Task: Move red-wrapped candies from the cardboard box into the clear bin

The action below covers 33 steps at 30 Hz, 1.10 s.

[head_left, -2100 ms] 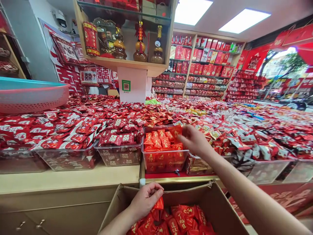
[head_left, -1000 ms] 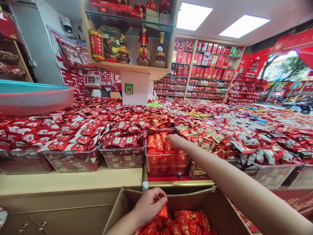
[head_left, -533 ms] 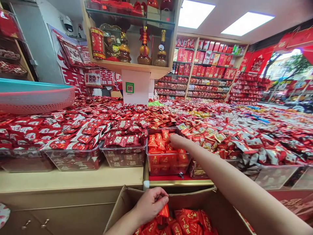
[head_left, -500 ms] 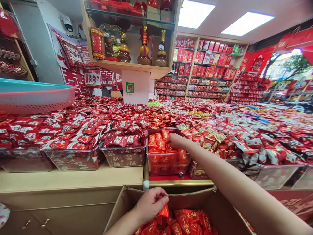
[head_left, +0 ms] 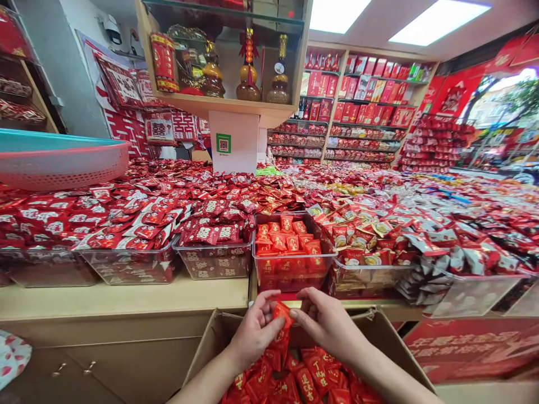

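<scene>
Both my hands meet over an open cardboard box (head_left: 374, 331) full of red candy packets (head_left: 307, 381). My left hand (head_left: 252, 331) is closed on a bunch of red packets (head_left: 281, 328), holding the top one upright. My right hand (head_left: 326, 322) pinches the upper edge of that same top packet with thumb and forefinger. Just beyond them on the counter stands a clear plastic bin (head_left: 292, 269) stacked with matching red packets.
Clear bins (head_left: 213, 261) of red wrapped sweets cover the counter (head_left: 126, 300) left to right. A pink and teal basket (head_left: 59, 163) sits at the far left. A shelf with gourd bottles (head_left: 248, 76) stands behind, and shelves of red boxes (head_left: 362, 101) line the back wall.
My right hand has drawn back from the clear bin to the box and now pinches the packet that my left hand has raised a little.
</scene>
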{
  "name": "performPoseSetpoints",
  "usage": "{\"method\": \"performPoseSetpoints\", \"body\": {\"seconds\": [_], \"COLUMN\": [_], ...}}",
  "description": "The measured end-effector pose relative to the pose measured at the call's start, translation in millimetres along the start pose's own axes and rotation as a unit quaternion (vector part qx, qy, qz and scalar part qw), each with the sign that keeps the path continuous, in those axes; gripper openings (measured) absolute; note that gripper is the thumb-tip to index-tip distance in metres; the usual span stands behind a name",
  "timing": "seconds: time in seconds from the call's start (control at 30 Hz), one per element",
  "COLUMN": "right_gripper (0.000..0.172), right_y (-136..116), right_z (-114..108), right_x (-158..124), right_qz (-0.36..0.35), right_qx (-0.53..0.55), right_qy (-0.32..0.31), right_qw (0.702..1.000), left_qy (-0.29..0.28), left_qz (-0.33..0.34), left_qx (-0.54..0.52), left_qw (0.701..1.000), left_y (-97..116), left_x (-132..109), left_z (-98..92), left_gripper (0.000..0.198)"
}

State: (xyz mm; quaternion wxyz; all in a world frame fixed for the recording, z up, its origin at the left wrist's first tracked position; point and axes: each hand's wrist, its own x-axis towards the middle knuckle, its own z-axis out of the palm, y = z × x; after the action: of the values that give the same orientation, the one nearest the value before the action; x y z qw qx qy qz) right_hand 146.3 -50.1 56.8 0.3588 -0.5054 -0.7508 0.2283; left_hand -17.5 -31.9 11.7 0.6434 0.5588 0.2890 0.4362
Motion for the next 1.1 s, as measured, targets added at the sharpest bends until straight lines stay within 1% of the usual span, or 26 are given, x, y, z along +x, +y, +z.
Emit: {"method": "performPoseSetpoints", "body": {"seconds": [0.03,0.1,0.17,0.2,0.3,0.4,0.5,0.6,0.7,0.8,0.87,0.97,1.0,1.1], "right_gripper": [0.026,0.029,0.029,0.028,0.027,0.028,0.029,0.03,0.032,0.03,0.028,0.045,0.045,0.029], "right_y": [8,24,35,39,43,41,42,46,49,48,47,48,49,52], "right_z": [8,19,23,23,21,21,22,25,28,30,31,32,32,32], "right_x": [-6,-9,-6,-4,-1,-2,-4,-5,-5,-5,-6,-7,-7,-7], "right_qz": [0.038,0.104,0.142,0.147,0.132,0.127,0.117,0.117,0.138,0.138,0.134,0.128,0.125,0.122], "right_qx": [0.068,0.197,0.267,0.279,0.266,0.232,0.224,0.259,0.3,0.319,0.349,0.381,0.379,0.357], "right_qy": [-0.025,-0.065,-0.069,-0.062,-0.039,-0.02,-0.002,-0.013,-0.043,-0.065,-0.056,-0.034,-0.036,-0.044], "right_qw": [0.997,0.973,0.951,0.947,0.954,0.964,0.968,0.959,0.943,0.935,0.926,0.915,0.916,0.925], "left_qy": [0.006,0.011,-0.005,-0.02,-0.051,-0.031,-0.013,0.025,0.079,0.108,0.108,0.078,0.065,0.049], "left_qz": [0.007,0.008,-0.009,-0.023,-0.066,-0.08,-0.085,-0.071,-0.032,0.01,0.018,0.009,0.003,0.0], "left_qx": [-0.011,-0.017,-0.026,-0.034,-0.039,-0.026,0.001,0.03,0.024,0.023,0.035,0.055,0.057,0.055], "left_qw": [1.0,1.0,1.0,0.999,0.996,0.996,0.996,0.997,0.996,0.994,0.993,0.995,0.996,0.997], "left_y": [0,-2,-4,-5,-10,-16,-16,-9,-2,0,0,-2,-3,-3], "left_x": [1,2,1,0,-2,-2,-2,-2,1,6,7,5,4,2], "left_z": [2.1,5.4,7.5,8.3,10.2,10.3,8.4,4.8,-1.1,-8.1,-10.5,-8.1,-6.3,-1.8], "left_gripper": [0.041,0.041,0.045,0.049,0.059,0.056,0.056,0.055,0.048,0.043,0.041,0.038,0.038,0.038]}}
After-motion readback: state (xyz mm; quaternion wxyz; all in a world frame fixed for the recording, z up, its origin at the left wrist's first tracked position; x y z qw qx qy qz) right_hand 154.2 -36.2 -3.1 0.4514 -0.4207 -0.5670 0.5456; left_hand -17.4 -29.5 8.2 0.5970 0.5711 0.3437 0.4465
